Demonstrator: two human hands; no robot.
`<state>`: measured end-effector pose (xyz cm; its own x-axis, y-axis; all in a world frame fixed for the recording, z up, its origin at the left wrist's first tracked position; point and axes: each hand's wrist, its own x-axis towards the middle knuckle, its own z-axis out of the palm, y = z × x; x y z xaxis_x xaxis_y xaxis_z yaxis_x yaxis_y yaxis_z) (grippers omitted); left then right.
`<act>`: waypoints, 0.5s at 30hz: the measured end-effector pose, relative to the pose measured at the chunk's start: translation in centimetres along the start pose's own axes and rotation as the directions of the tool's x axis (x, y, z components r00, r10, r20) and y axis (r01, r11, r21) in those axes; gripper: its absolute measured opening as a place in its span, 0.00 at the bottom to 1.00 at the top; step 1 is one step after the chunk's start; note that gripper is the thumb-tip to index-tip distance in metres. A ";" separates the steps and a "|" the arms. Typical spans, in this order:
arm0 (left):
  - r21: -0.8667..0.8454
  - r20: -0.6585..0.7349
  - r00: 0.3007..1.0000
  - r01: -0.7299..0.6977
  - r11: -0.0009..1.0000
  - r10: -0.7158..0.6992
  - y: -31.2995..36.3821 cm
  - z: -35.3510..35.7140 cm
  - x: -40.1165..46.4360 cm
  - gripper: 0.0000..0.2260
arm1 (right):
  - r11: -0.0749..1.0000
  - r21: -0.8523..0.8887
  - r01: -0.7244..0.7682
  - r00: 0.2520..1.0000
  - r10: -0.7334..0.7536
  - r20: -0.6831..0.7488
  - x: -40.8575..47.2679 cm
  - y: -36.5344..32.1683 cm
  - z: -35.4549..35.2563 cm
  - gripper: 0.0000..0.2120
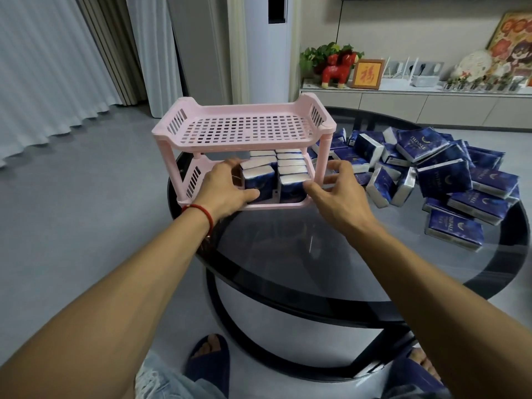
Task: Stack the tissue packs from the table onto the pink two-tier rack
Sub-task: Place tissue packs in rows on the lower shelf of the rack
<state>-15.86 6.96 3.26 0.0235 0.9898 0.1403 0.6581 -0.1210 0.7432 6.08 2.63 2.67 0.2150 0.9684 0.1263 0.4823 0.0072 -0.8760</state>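
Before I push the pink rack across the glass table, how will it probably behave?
The pink rack probably slides easily: the glass table looks smooth. It seems unlikely to tip, since packs fill only its lower tier. Its thin perforated plastic may flex.

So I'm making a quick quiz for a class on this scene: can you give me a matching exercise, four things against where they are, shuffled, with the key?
Things:
1. top tier of the pink rack
2. lower tier packs
3. loose pile of tissue packs
4. red bracelet

Places or states:
A. heaped on the glass table, right of the rack
B. on the left wrist
C. bare, nothing on it
D. standing in rows, with the left hand and right hand at their front

Pairs: 1-C, 2-D, 3-A, 4-B
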 end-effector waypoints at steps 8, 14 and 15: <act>0.062 -0.036 0.999 -0.010 0.998 0.012 -0.1 2.0 0.7 0.26 | 0.996 -0.084 0.007 1.000 -0.004 0.028 1.0 0.8 0.8 0.26; 0.137 0.034 0.999 -0.015 0.990 0.010 0.7 2.8 0.7 0.19 | 0.993 -0.114 0.033 0.999 -0.033 -0.005 1.4 1.4 1.2 0.22; 0.130 0.041 0.999 -0.011 0.991 0.006 0.8 2.9 0.7 0.19 | 0.993 -0.115 0.036 0.999 -0.037 -0.007 1.4 1.5 1.3 0.22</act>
<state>-13.10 7.83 2.03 0.0585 0.9913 0.1178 0.7502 -0.1215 0.6499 6.00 4.30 0.97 0.2032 0.9657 0.1618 0.5844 0.0130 -0.8114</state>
